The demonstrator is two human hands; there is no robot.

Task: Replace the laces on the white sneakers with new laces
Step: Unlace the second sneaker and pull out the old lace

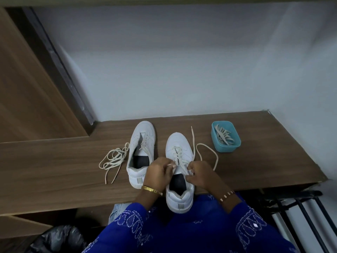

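White sneaker (179,172) | left grip (158,171), right grip (200,175) pinch lace (180,157)

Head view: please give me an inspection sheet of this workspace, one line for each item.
Surface: brown wooden bench, against a pale wall.
Job's things: left sneaker, mostly unlaced; right sneaker, laced, heel over the bench edge; loose lace beside the left sneaker; blue tub holding laces.
Clutter: black plastic bag below the bench.
Grippers: left hand and right hand each pinch the lace at the right sneaker's top eyelets.
Cables: nothing seen.
Surroundings: wooden panel at left; black rack at right.
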